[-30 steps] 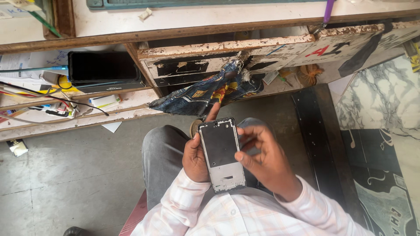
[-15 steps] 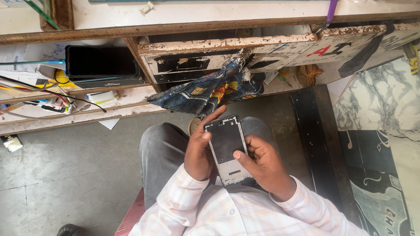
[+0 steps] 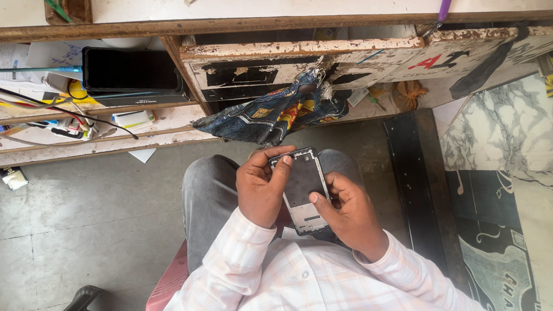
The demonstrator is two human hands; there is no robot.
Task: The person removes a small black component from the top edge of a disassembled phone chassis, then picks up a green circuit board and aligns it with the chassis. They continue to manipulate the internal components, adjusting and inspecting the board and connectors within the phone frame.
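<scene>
Over your lap, the phone frame point(image 3: 302, 190) sits tilted more than a second ago. Your left hand point(image 3: 262, 187) now wraps its top edge, thumb on the panel; right hand point(image 3: 345, 214) grips the lower side, so you're pressing, not inspecting.

A blue patterned cloth point(image 3: 276, 112) hangs from the worn drawer point(image 3: 299, 60). A black box point(image 3: 132, 75) sits left, near tangled wires point(image 3: 52, 112).

Both hands meet over the lap: left hand point(image 3: 262, 187) curls inward, thumb extended; right hand point(image 3: 345, 210) cups, thumb pressing.
</scene>
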